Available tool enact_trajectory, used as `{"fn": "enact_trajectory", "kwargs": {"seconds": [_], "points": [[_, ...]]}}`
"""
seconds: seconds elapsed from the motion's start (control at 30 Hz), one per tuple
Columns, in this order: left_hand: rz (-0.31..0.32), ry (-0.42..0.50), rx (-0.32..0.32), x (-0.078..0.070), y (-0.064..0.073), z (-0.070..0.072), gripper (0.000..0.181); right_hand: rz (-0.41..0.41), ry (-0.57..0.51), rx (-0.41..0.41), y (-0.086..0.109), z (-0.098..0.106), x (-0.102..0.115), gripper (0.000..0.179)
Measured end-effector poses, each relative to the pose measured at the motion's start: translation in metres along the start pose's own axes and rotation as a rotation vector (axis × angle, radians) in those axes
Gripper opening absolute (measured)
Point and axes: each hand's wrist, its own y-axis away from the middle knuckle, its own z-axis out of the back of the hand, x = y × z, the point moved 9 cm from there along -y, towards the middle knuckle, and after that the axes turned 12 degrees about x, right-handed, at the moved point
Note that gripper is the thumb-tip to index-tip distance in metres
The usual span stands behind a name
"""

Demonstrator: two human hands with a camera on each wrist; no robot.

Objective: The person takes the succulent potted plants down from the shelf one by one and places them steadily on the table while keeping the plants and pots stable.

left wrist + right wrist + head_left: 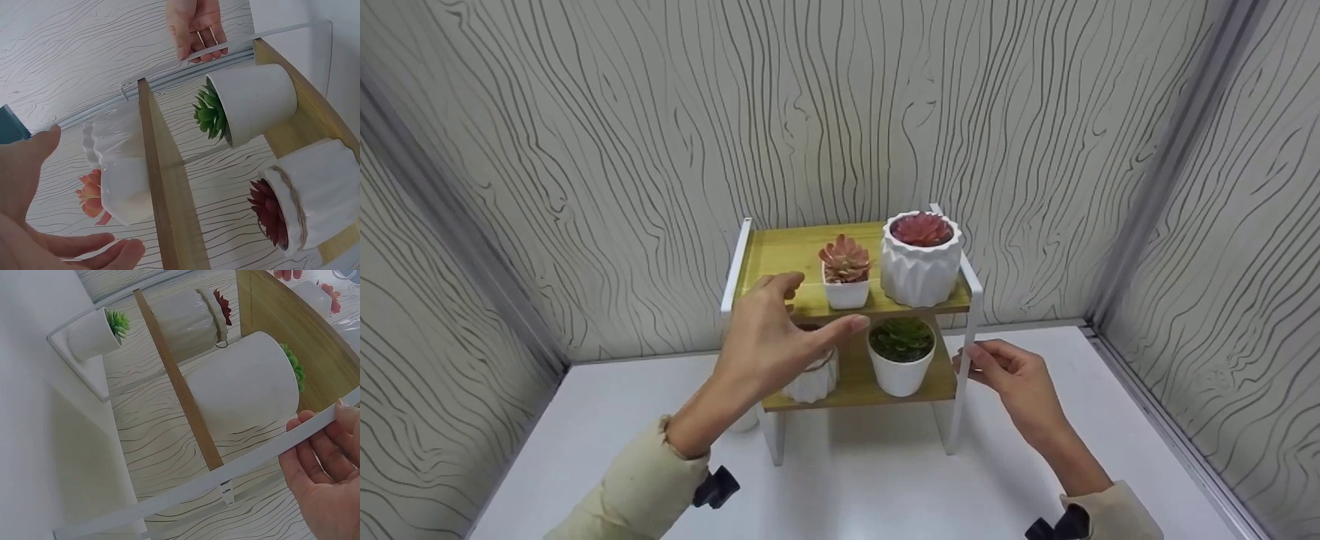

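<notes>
A two-tier wooden shelf (784, 251) with a white metal frame stands upright on the table. My left hand (761, 341) hovers at its front left, thumb and fingers spread with nothing between them, near a small white pot (847, 295) with a pinkish succulent on the top board. Right of that pot sits a larger fluted white pot (921, 270) with a red succulent. My right hand (1024, 382) pinches the right front upright (253, 453) between thumb and fingers. On the lower board are a green succulent's white pot (901, 371) and a twine-tied pot (326, 194), partly hidden in the head view.
Another small white pot (93, 334) with a green plant stands on the white table (660, 435) by the shelf's left leg. Wood-grain patterned walls (840, 112) enclose the back and sides. A metal rail (1170, 435) runs along the right edge.
</notes>
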Motion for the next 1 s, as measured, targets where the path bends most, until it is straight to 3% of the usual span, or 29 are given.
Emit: {"fn": "enact_trajectory", "kwargs": {"seconds": [0.27, 0.37, 0.57, 0.8, 1.0], "points": [[0.131, 0.165, 0.042, -0.002, -0.014, -0.009, 0.102, -0.015, 0.003, -0.005, -0.001, 0.000, -0.001, 0.035], [0.170, 0.213, 0.024, -0.002, -0.015, -0.014, 0.103, -0.020, 0.009, -0.003, -0.001, -0.001, -0.002, 0.035], [0.152, 0.246, -0.062, -0.006, -0.023, -0.021, 0.102, 0.005, -0.021, -0.011, -0.002, -0.001, -0.002, 0.033], [0.205, 0.316, -0.077, -0.001, -0.030, -0.034, 0.103, 0.005, -0.018, -0.008, -0.002, -0.001, -0.004, 0.032], [0.206, 0.366, -0.103, -0.001, -0.033, -0.035, 0.094, 0.004, -0.023, -0.014, -0.001, -0.001, -0.004, 0.032]]}}
